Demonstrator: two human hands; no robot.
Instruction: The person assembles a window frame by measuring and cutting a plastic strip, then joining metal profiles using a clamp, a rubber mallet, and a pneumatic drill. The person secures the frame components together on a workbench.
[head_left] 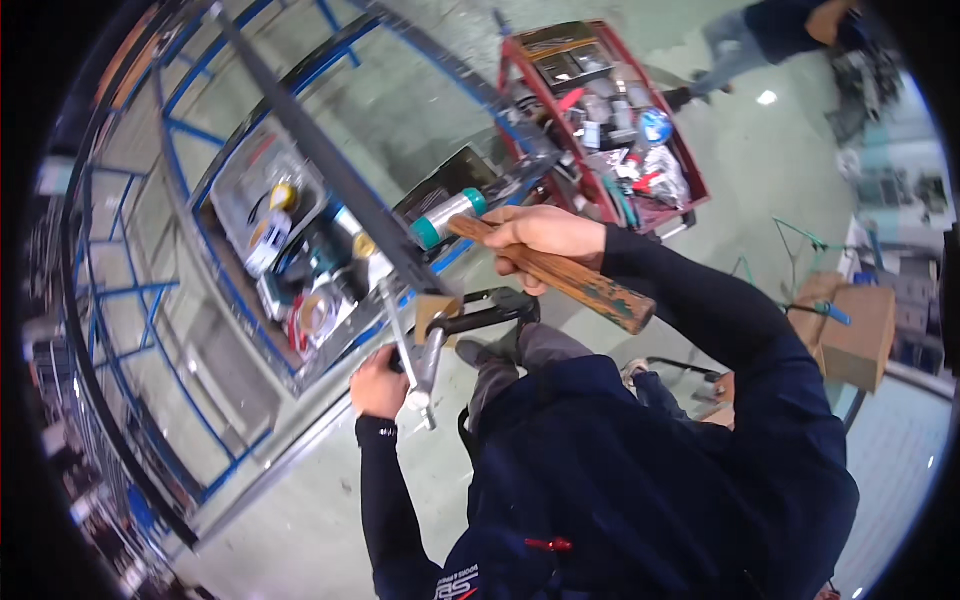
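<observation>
My right hand (550,240) is wrapped round the wooden handle of a mallet (590,285). The mallet's silver head with teal faces (450,217) is over the blue-and-black metal frame (330,165). My left hand (379,385) is closed round a dark part that is mostly hidden. It is right beside a silver metal tool (430,360) with a long cross rod, which looks like a screw clamp. A black arm (485,315) runs from this tool toward my legs. Behind it is a small tan block (435,312), close to the frame's edge.
A grey bin (235,200) with tape rolls and tools lies within the frame. Beyond is a red tool cart (690,190) full of small items. Another person (770,40) stands at the far right. A cardboard box (855,335) is on the right; blue racks (130,290) are left.
</observation>
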